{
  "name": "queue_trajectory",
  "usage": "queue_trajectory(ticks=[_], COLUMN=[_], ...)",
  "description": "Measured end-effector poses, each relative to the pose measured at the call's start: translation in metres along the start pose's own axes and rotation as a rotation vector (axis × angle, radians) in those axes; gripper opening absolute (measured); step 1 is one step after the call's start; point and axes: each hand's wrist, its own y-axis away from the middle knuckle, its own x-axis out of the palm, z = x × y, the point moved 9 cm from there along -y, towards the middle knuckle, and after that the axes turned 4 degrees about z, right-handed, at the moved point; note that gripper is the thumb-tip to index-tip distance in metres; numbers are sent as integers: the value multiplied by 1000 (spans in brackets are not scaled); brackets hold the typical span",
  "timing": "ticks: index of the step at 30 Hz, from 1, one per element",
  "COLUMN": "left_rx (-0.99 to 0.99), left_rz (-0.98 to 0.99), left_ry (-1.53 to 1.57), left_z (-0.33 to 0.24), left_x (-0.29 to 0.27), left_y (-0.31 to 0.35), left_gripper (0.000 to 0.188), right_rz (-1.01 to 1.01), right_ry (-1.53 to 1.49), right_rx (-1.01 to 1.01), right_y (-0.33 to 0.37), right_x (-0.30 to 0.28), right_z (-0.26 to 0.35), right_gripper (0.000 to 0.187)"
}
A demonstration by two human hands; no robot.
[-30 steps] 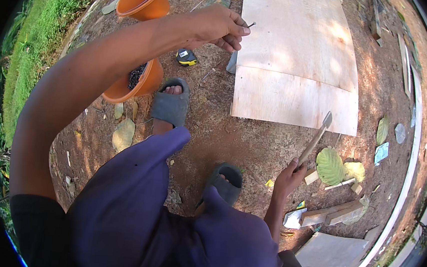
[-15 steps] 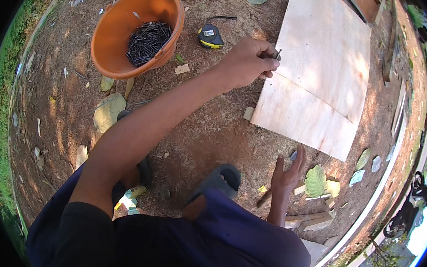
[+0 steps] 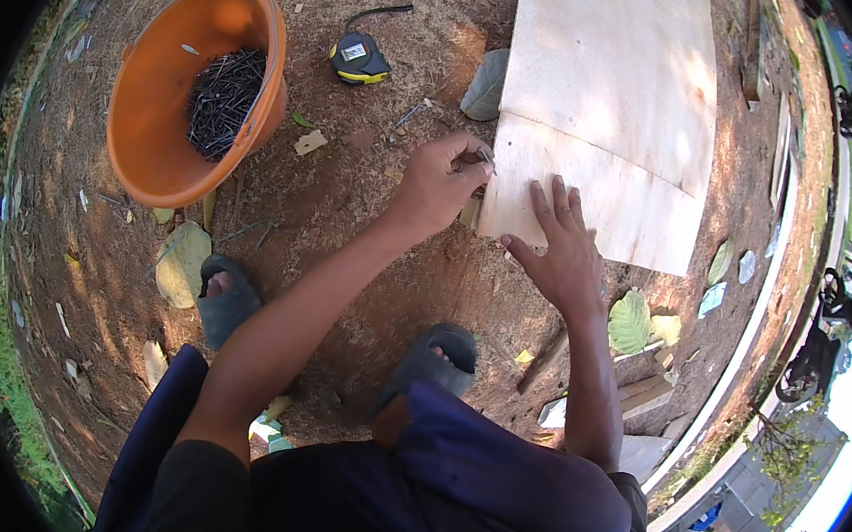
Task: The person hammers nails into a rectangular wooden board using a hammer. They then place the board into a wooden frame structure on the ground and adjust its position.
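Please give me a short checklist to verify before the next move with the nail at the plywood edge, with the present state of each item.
1. Left hand pinches a small nail at the near left edge of the plywood sheet: ok.
2. Right hand lies flat on the sheet to steady it: ok.
3. Right-hand fingers are well apart from the nail: not ok, they lie close beside it.
4. Hammer in a hand: not ok, neither hand holds one.
5. Spare nails within reach: ok, the orange basin holds a pile of nails.
6. Nail stands upright: cannot tell, it is too small.
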Motion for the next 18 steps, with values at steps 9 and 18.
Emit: queue_trajectory(ticks=[9,18], left_rx=[333,342], left_rz=[296,407], left_ry=[-554,-681], left_z=[-21,-22], left_x=[49,60], left_y=[19,17], left_gripper=[13,12], right_rz=[-363,-510], right_ry=[-199,-201], right_rx=[-2,684], right_y=[31,186], right_x=[14,103], right_z=[-20,-112], right_gripper=[68,49])
